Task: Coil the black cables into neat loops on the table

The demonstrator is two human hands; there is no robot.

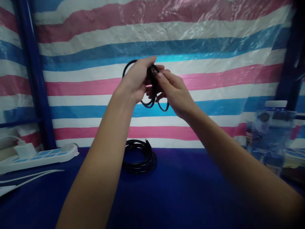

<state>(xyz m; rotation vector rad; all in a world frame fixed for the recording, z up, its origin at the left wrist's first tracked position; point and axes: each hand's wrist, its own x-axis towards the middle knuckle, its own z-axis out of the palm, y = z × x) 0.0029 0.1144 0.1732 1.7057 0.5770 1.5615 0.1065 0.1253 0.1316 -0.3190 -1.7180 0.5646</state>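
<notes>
Both of my hands are raised above the blue table around a looped black cable [153, 83]. My left hand [136, 78] grips the loops, its thumb pointing up and to the right, with one loop showing behind the wrist. On the right side of the loops, my right hand [175, 90] pinches part of the cable between thumb and fingers. A small loop hangs below the fingers. The cable's ends cannot be made out. Below, a second coil of black cable [139, 159] lies on the table, partly covered by my left forearm, with a connector at its top right.
A white power strip [54, 156] with a plugged-in adapter [25, 150] lies at the left, with white cables [35, 175] in front. A large clear bottle [273, 133] stands at the right on the blue table [181, 190]. Striped sheeting [214, 73] hangs behind, between dark blue posts.
</notes>
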